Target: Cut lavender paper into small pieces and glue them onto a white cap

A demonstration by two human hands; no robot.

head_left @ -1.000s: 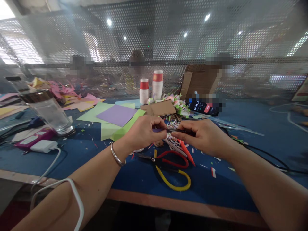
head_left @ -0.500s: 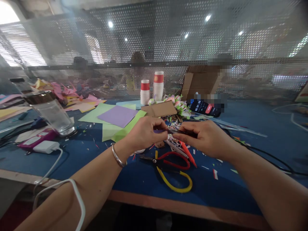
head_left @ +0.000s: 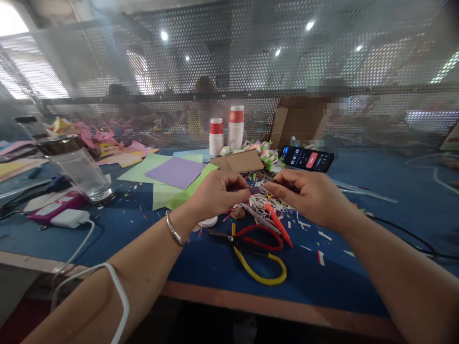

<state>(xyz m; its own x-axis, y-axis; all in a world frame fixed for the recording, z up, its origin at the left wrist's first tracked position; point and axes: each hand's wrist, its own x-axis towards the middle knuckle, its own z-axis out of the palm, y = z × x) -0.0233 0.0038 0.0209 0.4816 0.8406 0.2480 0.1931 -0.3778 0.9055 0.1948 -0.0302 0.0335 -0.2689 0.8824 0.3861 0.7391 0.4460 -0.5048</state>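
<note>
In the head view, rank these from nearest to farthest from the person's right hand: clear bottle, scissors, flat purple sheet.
Nearest to the right hand first:
1. Scissors: on the table, toward its near edge, to the hand's left.
2. Flat purple sheet: on green paper, farther left.
3. Clear bottle: farthest, near the table's left side.

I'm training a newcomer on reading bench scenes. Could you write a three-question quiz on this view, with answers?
1. True or false: the red-and-yellow-handled scissors lie nearer the front table edge than the phone.
2. How many stacks of paper cups stand behind the flat cardboard piece?
3. What does the left hand pinch?

Key:
1. True.
2. Two.
3. A small purple piece, apparently paper.
</note>
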